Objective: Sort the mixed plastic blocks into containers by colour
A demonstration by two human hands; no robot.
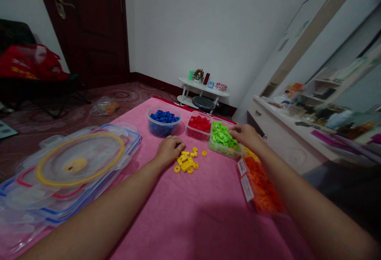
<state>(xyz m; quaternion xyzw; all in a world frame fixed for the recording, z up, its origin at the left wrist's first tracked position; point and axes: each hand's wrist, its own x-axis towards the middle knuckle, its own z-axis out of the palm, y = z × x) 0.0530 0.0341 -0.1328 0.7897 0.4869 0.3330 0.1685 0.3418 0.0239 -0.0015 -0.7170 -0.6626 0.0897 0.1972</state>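
My left hand [170, 150] rests on the pink tablecloth with its fingers curled; their inner side is hidden. Just right of it lies a loose pile of yellow toy bricks [186, 166] with several small round yellow wheels. Over the right edge of a clear tub of light green bricks [222, 136], my right hand [244, 135] has its fingers drawn together; what they hold, if anything, does not show. Partly under the right forearm are yellow pieces [251, 155] and a clear box of orange pieces [262, 186].
Left of the green tub stand a square tub of red bricks [199, 123] and a round tub of blue bricks [163, 120]. Clear lids [80, 160] are stacked at the table's left. Beyond are a low white shelf [205, 87] and a white dresser [274, 129].
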